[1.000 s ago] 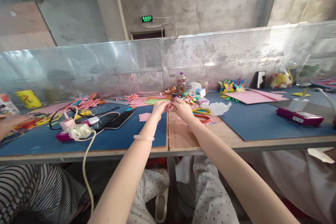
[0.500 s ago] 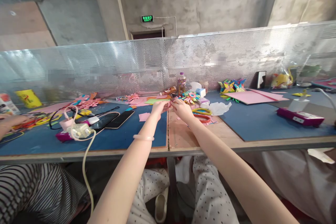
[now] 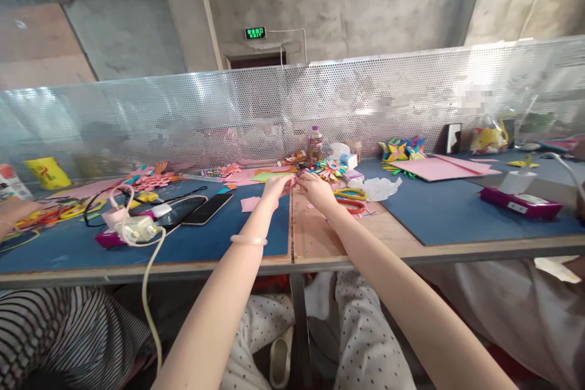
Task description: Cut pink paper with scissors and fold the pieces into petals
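A: Hands?
B: Left hand [image 3: 277, 186] and right hand [image 3: 315, 189] meet mid-desk [image 3: 320, 234], fingers pinched shut on a small pink paper piece [image 3: 293, 182] between them.
A: Where's that?
B: Just above the desk seam, near the paper flower [image 3: 333, 169]. Bottle [image 3: 315, 145] further back.
A: Around it?
B: Scissors [image 3: 350, 198] just right of the right hand. Phones [image 3: 196, 209] left, charger [image 3: 132, 228] nearer left. Pink sheets [image 3: 441, 168] far right.

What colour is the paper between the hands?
Pink, as far as it shows; the paper is mostly hidden by both hands. Head view.
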The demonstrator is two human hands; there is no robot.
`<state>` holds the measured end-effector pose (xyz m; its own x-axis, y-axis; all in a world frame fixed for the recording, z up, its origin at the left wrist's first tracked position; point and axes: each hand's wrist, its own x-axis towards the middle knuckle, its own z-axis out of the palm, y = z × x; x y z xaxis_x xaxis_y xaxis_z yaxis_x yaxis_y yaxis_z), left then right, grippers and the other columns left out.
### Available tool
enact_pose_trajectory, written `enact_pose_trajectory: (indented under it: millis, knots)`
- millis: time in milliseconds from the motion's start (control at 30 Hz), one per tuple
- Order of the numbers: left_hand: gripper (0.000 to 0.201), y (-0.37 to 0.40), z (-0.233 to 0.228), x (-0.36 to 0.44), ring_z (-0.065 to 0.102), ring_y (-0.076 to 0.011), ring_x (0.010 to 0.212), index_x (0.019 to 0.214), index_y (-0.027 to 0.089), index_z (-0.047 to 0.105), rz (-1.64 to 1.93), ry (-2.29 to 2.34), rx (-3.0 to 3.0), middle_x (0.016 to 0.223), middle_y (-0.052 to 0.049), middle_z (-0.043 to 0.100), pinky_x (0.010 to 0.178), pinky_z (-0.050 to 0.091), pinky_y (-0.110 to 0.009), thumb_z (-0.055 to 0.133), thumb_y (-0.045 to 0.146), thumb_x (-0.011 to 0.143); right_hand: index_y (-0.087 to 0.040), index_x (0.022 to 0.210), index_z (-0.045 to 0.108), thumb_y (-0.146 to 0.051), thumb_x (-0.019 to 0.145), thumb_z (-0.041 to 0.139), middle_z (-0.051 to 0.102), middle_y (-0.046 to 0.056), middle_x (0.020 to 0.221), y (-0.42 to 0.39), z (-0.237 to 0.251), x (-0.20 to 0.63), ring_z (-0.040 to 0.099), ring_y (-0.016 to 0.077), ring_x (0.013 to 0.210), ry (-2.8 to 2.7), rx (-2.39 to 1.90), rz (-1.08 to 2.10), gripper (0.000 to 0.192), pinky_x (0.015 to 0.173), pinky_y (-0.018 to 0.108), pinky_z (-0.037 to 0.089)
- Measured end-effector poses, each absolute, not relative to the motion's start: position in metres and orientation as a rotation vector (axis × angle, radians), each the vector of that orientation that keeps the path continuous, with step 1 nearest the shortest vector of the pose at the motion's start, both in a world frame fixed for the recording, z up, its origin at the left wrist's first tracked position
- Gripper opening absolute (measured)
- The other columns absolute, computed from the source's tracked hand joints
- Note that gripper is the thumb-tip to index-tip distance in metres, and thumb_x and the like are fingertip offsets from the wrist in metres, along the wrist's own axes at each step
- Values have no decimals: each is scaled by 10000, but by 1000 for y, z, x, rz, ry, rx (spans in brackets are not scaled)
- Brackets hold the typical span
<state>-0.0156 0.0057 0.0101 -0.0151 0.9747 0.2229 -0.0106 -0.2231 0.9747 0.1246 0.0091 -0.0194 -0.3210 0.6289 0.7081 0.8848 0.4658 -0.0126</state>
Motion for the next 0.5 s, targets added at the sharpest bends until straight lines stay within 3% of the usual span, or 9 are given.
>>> enact_pose_trajectory:
  millis: [500]
  knots:
    - [161,13,7,-17,603,-193,698,611,175,642,1374,1147,1426,660,-49,657,625,431,-290,605,332,612,-266,1104,585,-196,859,378,537,58,1076,6,-21,121,516,172,952,-2043,-1235,-359,328,664,228,430]
